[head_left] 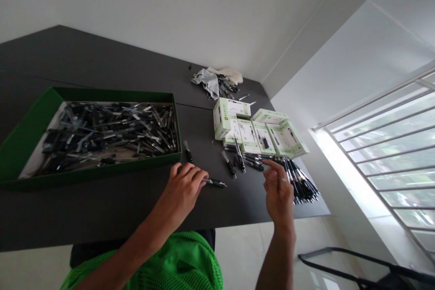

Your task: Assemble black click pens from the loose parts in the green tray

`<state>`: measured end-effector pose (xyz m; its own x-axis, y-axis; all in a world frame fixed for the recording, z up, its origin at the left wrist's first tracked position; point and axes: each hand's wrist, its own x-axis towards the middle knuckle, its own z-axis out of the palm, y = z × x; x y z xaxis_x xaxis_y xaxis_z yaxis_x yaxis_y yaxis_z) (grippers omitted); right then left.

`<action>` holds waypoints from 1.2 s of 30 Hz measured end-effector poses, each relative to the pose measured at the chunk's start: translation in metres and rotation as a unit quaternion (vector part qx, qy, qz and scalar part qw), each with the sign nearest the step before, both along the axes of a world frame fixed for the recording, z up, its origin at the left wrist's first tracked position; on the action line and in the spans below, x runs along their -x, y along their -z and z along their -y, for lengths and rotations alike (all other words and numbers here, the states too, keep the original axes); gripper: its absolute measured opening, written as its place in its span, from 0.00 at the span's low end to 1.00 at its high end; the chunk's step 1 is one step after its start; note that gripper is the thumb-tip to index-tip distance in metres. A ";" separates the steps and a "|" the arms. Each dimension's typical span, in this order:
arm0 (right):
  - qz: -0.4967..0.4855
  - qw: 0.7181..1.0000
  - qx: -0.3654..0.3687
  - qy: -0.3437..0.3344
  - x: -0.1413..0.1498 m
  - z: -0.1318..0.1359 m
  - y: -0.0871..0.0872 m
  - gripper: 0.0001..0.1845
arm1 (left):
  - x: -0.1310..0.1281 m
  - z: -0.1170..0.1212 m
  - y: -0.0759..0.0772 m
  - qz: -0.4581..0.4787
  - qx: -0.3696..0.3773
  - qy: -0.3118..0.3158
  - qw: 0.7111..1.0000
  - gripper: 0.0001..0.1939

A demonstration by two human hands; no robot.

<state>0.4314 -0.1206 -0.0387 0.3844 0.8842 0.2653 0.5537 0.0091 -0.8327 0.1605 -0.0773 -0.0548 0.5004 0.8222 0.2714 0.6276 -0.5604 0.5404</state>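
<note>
My left hand [185, 182] is over the table in front of the box, its fingers closed round one end of a black pen [216, 183] that points right. Another pen [188, 152] lies just beyond that hand, beside the box. My right hand [277, 188] has its fingers curled and the index finger reaching left over the thumb; whatever may be between them is too small to make out. It is close to a row of black pens [301, 183] at the table's right end. Two separate pens, a clear-capped pen [229, 164] and a longer pen [239, 158], lie between my hands.
A green box [176, 136] full of loose pens stands on the dark table [136, 208] at left. Several white-and-green cartons [249, 136] stand at right. Behind them are grey cloth gloves [208, 82] and more pens. A barred window [390, 158] is far right.
</note>
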 end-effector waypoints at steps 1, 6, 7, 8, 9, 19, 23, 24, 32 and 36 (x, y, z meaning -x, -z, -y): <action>-0.026 0.999 -0.016 -0.014 0.003 0.001 0.000 0.19 | 0.001 0.001 -0.004 0.034 0.024 0.016 0.999 0.08; -0.102 0.985 -0.088 -0.107 0.025 0.000 0.000 0.13 | 0.008 0.007 -0.030 0.248 0.112 0.050 0.961 0.02; -0.092 0.984 -0.094 -0.119 0.029 -0.001 0.000 0.14 | 0.010 0.007 -0.034 0.283 0.119 0.043 0.951 0.03; -0.082 0.984 -0.101 -0.124 0.034 -0.002 -0.001 0.14 | 0.012 0.007 -0.038 0.316 0.130 0.033 0.939 0.05; -0.075 0.984 -0.108 -0.124 0.038 -0.004 -0.003 0.14 | 0.014 0.006 -0.040 0.346 0.149 0.021 0.926 0.06; 0.183 0.924 -0.127 -0.311 0.085 -0.035 -0.066 0.18 | 0.039 -0.008 -0.048 0.462 0.222 -0.048 0.857 0.16; 0.302 0.891 -0.162 -0.297 0.098 -0.047 -0.092 0.16 | 0.042 -0.004 -0.053 0.440 0.188 -0.034 0.877 0.16; 0.318 0.884 -0.168 -0.298 0.101 -0.049 -0.097 0.13 | 0.043 -0.002 -0.055 0.439 0.183 -0.030 0.879 0.16; 0.463 0.800 -0.232 -0.303 0.118 -0.050 -0.125 0.06 | 0.046 0.006 -0.059 0.454 0.163 -0.018 0.876 0.15; 0.480 0.793 -0.251 -0.278 0.122 -0.049 -0.129 0.08 | 0.050 0.006 -0.058 0.456 0.157 -0.019 0.876 0.16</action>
<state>0.3096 -0.0718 0.0903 -0.6216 0.5357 0.5716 0.7237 0.6719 0.1573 0.1108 -0.0833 0.0032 0.1629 0.9393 0.3020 -0.1306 -0.2828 0.9502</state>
